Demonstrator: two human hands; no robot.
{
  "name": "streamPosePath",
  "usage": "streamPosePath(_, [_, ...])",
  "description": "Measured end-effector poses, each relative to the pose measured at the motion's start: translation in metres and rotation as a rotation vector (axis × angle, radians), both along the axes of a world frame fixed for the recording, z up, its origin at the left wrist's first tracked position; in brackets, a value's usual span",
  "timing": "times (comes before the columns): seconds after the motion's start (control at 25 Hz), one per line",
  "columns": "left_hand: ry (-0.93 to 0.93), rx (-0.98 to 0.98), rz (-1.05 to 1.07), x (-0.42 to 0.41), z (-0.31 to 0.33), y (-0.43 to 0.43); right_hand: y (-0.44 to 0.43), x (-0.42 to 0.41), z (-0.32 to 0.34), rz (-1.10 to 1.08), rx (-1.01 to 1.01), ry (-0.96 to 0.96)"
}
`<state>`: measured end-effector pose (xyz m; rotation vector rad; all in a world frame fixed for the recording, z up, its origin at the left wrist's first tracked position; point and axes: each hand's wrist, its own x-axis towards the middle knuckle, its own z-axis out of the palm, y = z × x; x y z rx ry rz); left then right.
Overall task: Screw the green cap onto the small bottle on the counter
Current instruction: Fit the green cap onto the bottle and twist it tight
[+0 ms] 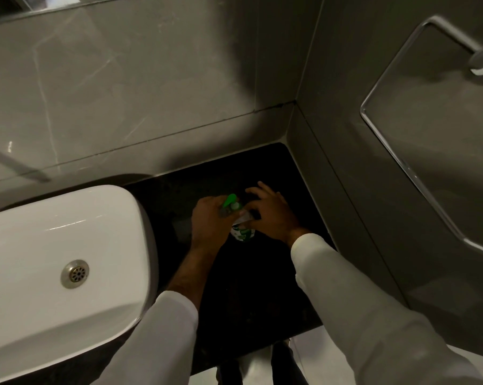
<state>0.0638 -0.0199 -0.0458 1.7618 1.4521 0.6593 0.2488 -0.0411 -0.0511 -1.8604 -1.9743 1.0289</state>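
Grip: the left hand (pixel 208 222) is closed around the green cap (pixel 229 205), a pump-style top with a bright green spout pointing up and away, held at the mouth of the small bottle (pixel 243 232); whether the cap is already seated on the threads cannot be told, as the fingers cover the joint. The right hand (pixel 271 212) wraps thumb and forefinger around the upper body of the bottle, the remaining fingers spread loosely outward above it. Bottle: small, white with green label markings, upright or slightly tilted, its base on or just above the black counter (pixel 262 287); contact with the surface is hidden in shadow. Position: toward the back of the counter, between the white basin (pixel 54 245) on the left and the grey tiled side wall (pixel 373 190) on the right. Basin: glossy, rounded rectangle, with a metal drain (pixel 75 274) in its floor; its right rim stands just beside the left forearm. Both arms wear pale long sleeves (pixel 360 315), the left one pushed back from the wrist. Wall fittings: a clear glass shelf (pixel 401 148) with rounded corners on the right wall, well above the hands. Lighting is dim; label text is unreadable.
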Motion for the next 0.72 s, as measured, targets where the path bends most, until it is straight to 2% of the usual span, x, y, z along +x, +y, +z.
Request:
streamPosePath(0.08, [-0.088,-0.091,-0.103,-0.006,-0.002,0.002,-0.001,0.002,0.002,-0.006,-0.003,-0.001])
streamPosePath(0.12, [-0.183,-0.180,-0.108,-0.009,-0.001,0.002,-0.002,0.002,0.003,-0.010,-0.004,-0.004])
streamPosePath(0.2, [-0.200,-0.208,-0.045,-0.008,-0.003,0.001,-0.002,0.000,0.005,-0.015,-0.012,-0.004])
streamPosePath(0.32, [-0.012,-0.087,0.074,-0.003,-0.002,0.002,0.000,-0.002,0.004,-0.011,-0.019,0.003])
streamPosePath(0.44, [-0.006,-0.087,-0.037,-0.001,0.000,0.008,0.001,0.003,0.002,-0.005,-0.022,0.001])
streamPosePath(0.6, [0.113,-0.079,-0.207,-0.013,0.011,0.020,-0.002,0.006,-0.002,-0.016,-0.014,0.003])
streamPosePath(0.72, [0.094,-0.135,-0.220,-0.016,0.016,0.018,-0.003,0.004,-0.002,-0.039,-0.004,0.040])
